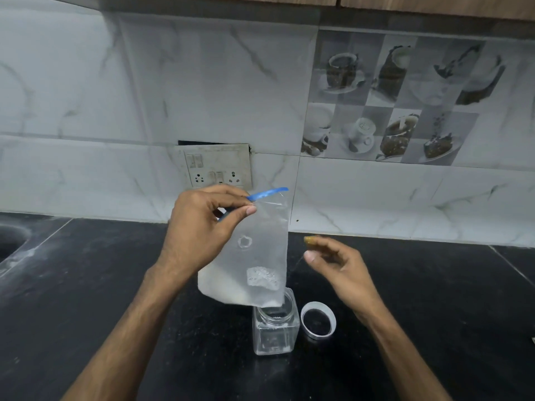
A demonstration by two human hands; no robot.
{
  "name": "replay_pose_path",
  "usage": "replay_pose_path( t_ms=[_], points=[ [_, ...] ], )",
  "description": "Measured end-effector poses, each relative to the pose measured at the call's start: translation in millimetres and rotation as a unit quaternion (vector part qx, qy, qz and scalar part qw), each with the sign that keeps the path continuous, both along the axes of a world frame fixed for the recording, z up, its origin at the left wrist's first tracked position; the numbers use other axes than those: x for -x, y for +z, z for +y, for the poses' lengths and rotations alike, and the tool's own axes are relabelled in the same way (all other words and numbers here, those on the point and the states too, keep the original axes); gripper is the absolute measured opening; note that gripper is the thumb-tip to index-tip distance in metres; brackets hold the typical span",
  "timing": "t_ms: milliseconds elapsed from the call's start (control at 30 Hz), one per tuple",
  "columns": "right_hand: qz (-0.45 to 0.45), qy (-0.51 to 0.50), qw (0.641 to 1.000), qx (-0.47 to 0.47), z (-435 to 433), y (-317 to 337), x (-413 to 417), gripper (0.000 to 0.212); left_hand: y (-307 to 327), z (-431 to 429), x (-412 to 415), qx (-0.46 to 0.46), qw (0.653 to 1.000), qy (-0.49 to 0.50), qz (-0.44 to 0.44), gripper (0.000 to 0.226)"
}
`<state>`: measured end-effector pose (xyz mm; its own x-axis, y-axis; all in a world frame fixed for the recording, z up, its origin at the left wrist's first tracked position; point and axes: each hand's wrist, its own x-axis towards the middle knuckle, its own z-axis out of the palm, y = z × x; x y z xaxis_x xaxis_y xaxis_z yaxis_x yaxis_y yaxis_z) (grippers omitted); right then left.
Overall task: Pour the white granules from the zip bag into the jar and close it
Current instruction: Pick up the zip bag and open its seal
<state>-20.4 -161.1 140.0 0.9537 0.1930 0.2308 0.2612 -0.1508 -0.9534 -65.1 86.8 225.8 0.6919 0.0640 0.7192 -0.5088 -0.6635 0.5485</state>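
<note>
My left hand [202,227] pinches the blue zip strip of a clear zip bag [254,256] and holds it hanging upright above the counter. White granules [262,277] sit in the bag's lower part. The bag's bottom hangs right over the mouth of a clear square jar [275,334], which stands open on the black counter with a few granules inside. The jar's white lid [318,320] lies upside down just right of the jar. My right hand [335,261] hovers to the right of the bag, fingers loosely apart, holding nothing.
The black stone counter [86,299] runs to a marble-tiled wall with a switch-and-socket plate [218,166] behind the bag. A sink edge [11,241] shows at far left. Wooden cabinets hang overhead.
</note>
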Motion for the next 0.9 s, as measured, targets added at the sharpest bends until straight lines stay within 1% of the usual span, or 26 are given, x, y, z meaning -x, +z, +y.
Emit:
replay_pose_path(
  t_ms=[67, 100, 167, 233, 267, 333, 400, 467, 567, 600, 667, 700, 767, 900],
  points=[
    [0.003, 0.048, 0.996, 0.069, 10, -7, 2, 0.039, 4, 5, 1, -0.004, 1.0, 0.012, -0.006, 0.003],
    [0.002, 0.066, 0.994, 0.082, 13, -9, 2, 0.04, 6, 7, 1, -0.005, 1.0, 0.018, -0.006, 0.004],
    [-0.003, 0.085, 0.994, 0.063, 19, -10, 3, 0.037, 8, 11, 2, -0.011, 0.999, 0.031, -0.008, 0.006],
    [-0.017, 0.088, 0.996, 0.019, 24, -12, 6, 0.032, 9, 13, 3, -0.013, 0.999, 0.04, -0.009, 0.008],
    [-0.026, 0.083, 0.996, 0.003, 25, -12, 7, 0.028, 9, 13, 3, -0.012, 0.999, 0.04, -0.009, 0.008],
    [-0.053, 0.064, 0.996, 0.023, 26, -12, 5, 0.017, 8, 13, 2, -0.008, 0.999, 0.041, -0.009, 0.008],
    [-0.062, 0.02, 0.997, 0.04, 25, -12, 1, 0.015, 5, 12, 1, -0.001, 0.999, 0.038, -0.006, 0.009],
    [-0.06, -0.036, 0.998, 0.001, 21, -10, -5, 0.013, 3, 13, -1, 0.021, 0.999, 0.032, -0.008, 0.008],
    [-0.066, -0.028, 0.997, 0.0, 19, -6, -8, 0.015, -2, 19, -4, 0.04, 0.999, 0.033, -0.002, 0.007],
    [-0.071, -0.036, 0.997, -0.014, 18, -4, -9, 0.017, -4, 21, -5, 0.048, 0.998, 0.031, 0.003, 0.007],
    [-0.077, -0.062, 0.993, -0.067, 12, 3, -15, 0.014, -11, 23, -5, 0.064, 0.998, 0.028, 0.004, 0.009],
    [-0.084, -0.062, 0.992, -0.073, 10, 7, -18, 0.011, -14, 24, -5, 0.071, 0.997, 0.027, 0.004, 0.011],
    [-0.093, -0.055, 0.992, -0.059, 8, 11, -23, 0.013, -18, 23, -5, 0.083, 0.996, 0.027, 0.004, 0.016],
    [-0.092, -0.054, 0.989, -0.102, 10, 13, -26, 0.018, -20, 22, -7, 0.093, 0.996, 0.016, 0.004, 0.021]
  ],
)
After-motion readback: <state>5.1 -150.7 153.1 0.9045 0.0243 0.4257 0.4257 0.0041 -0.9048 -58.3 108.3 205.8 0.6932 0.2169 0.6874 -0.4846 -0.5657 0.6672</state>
